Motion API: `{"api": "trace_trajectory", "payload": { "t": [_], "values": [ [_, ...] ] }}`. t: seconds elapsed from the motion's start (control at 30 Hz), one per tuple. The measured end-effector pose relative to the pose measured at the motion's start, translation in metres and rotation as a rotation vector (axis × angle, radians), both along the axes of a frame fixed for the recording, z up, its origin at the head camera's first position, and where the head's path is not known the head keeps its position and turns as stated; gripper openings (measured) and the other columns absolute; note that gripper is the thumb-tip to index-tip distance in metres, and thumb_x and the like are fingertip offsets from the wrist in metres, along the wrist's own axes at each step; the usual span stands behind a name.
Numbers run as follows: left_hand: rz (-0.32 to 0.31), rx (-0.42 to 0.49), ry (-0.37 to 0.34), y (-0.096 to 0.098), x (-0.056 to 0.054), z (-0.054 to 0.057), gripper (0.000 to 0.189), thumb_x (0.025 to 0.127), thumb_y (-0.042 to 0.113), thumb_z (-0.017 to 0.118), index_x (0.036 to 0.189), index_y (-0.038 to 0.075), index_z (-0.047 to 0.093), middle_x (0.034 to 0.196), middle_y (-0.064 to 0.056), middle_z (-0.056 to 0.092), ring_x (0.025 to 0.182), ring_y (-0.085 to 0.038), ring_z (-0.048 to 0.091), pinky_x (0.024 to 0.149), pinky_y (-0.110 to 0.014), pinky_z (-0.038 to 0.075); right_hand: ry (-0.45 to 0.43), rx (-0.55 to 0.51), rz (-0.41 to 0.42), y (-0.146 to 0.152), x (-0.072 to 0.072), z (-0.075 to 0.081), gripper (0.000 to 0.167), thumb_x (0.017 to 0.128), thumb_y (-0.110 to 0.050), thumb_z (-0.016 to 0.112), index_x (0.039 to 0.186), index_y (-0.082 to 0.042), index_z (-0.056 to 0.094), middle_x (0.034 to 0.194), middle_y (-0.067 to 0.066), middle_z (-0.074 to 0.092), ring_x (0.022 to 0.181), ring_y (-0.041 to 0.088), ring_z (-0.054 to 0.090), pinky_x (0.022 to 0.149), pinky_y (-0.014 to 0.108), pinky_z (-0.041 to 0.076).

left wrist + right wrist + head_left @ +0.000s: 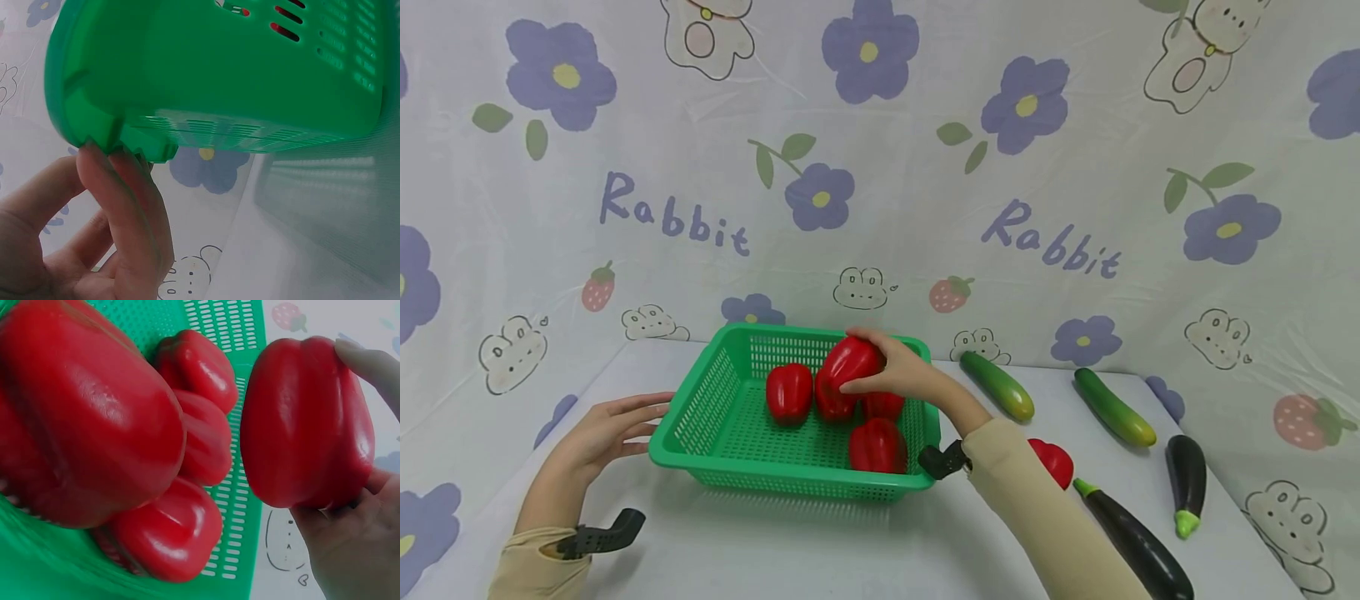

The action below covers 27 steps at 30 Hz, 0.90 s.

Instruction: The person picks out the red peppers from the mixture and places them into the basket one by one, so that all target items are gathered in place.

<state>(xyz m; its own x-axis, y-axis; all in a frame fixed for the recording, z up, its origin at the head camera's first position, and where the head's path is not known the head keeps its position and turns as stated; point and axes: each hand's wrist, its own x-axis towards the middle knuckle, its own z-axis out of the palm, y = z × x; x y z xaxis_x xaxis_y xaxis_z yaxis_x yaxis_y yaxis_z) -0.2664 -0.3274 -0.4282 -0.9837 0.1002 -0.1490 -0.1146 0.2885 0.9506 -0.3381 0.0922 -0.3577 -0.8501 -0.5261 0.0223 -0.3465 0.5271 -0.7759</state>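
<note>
My right hand (902,367) holds a red bell pepper (306,425) over the right part of a green plastic basket (760,477), thumb on one side and fingers on the other. Several more red bell peppers (789,394) lie in the basket, one of them (94,419) large and close in the right wrist view. At the basket's left end, my left hand (602,433) has its fingertips right at the outer rim, the fingers loosely bent. In the left wrist view those fingers (119,206) meet the rim's underside near a corner.
Right of the basket lie two green cucumbers (997,385), two dark eggplants (1135,537) and another red pepper (1051,461), partly hidden by my right sleeve. The white table (760,554) backs onto a patterned cloth (880,242) with flowers and rabbits.
</note>
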Motion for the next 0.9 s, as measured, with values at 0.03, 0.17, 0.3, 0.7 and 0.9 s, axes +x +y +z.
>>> {"api": "trace_trajectory", "payload": {
  "t": [0.03,0.17,0.3,0.7,0.9],
  "values": [
    [0.0,-0.001,-0.001,0.0,0.0,0.0,0.05,0.096,0.037,0.061,0.14,0.013,0.053,0.102,0.028,0.063,0.096,0.0,0.065,0.084,-0.031,0.054,-0.008,0.006,0.006,-0.001,-0.001,-0.001,0.082,0.081,-0.033,0.077,0.15,-0.025,0.034,0.142,0.008,0.047,0.128,0.028,0.047,0.092,0.043,0.054],
    [0.001,-0.007,-0.003,0.001,0.0,0.0,0.05,0.097,0.036,0.059,0.14,0.012,0.053,0.102,0.028,0.062,0.097,-0.001,0.064,0.084,-0.031,0.054,-0.032,0.038,0.035,-0.004,-0.003,-0.004,0.082,0.08,-0.034,0.077,0.15,-0.025,0.035,0.139,0.007,0.049,0.127,0.027,0.048,0.09,0.041,0.055],
    [0.003,-0.018,0.0,0.001,0.001,0.001,0.053,0.096,0.038,0.06,0.141,0.012,0.052,0.103,0.028,0.061,0.098,-0.002,0.064,0.085,-0.032,0.054,-0.047,0.072,0.068,-0.007,-0.004,-0.006,0.082,0.079,-0.035,0.078,0.149,-0.027,0.037,0.14,0.006,0.048,0.128,0.027,0.047,0.09,0.041,0.055],
    [0.003,-0.023,0.001,0.002,0.002,0.003,0.051,0.097,0.037,0.059,0.141,0.012,0.052,0.103,0.029,0.061,0.097,-0.001,0.064,0.085,-0.033,0.053,-0.131,0.162,0.161,-0.013,-0.002,-0.007,0.075,0.079,-0.035,0.078,0.145,-0.028,0.042,0.136,0.004,0.05,0.125,0.025,0.047,0.091,0.045,0.055],
    [0.004,-0.019,-0.002,0.002,0.002,0.002,0.052,0.096,0.039,0.06,0.141,0.012,0.052,0.102,0.029,0.061,0.097,-0.001,0.064,0.085,-0.032,0.054,-0.152,0.189,0.187,-0.014,-0.002,-0.008,0.075,0.078,-0.035,0.079,0.143,-0.029,0.044,0.131,0.001,0.053,0.122,0.022,0.049,0.086,0.038,0.056]
  ]
}}
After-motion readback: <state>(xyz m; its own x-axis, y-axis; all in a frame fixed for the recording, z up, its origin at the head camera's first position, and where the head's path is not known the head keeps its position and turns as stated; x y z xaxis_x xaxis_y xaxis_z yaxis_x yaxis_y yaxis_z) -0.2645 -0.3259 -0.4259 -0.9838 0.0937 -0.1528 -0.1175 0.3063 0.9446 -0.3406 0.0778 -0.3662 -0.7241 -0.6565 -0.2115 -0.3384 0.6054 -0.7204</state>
